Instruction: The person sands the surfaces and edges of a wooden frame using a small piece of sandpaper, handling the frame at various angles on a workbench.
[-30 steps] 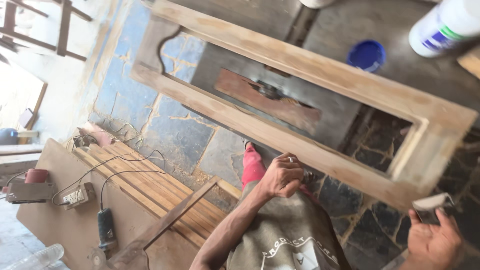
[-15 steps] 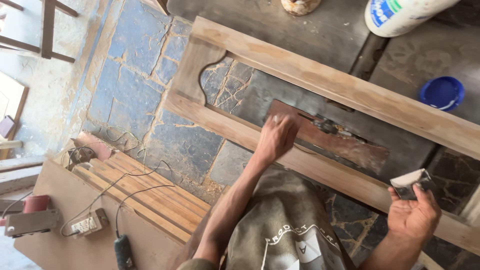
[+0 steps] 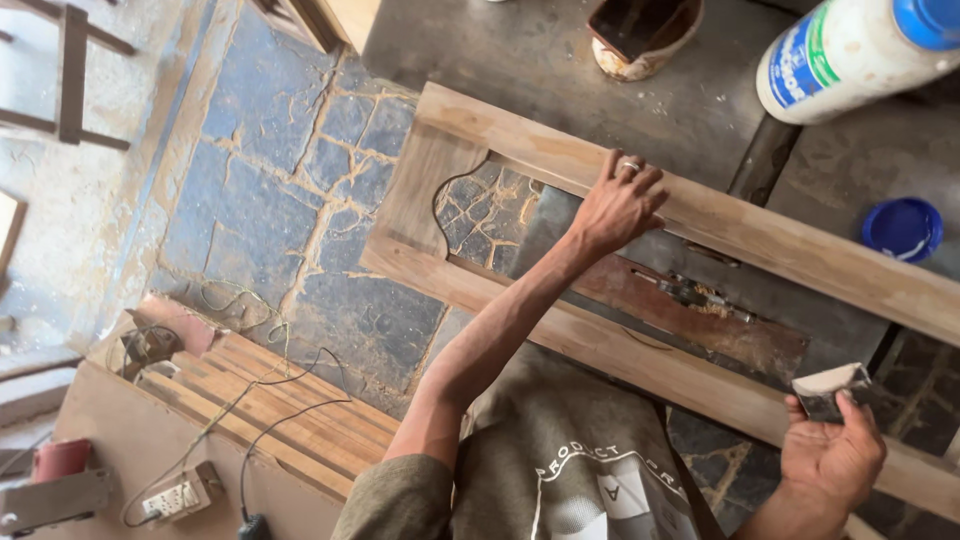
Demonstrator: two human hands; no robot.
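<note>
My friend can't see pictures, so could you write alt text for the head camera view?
A person's left hand rests on the far rail of a wooden door frame lying over a workbench, while the right hand holds a folded piece of sandpaper. A white bottle lies beyond.

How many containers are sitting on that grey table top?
2: a large white bottle with a blue cap lying at the top right corner, and a small stained pot at the top edge. A loose blue lid lies nearby; others may sit beyond the picture.
</note>
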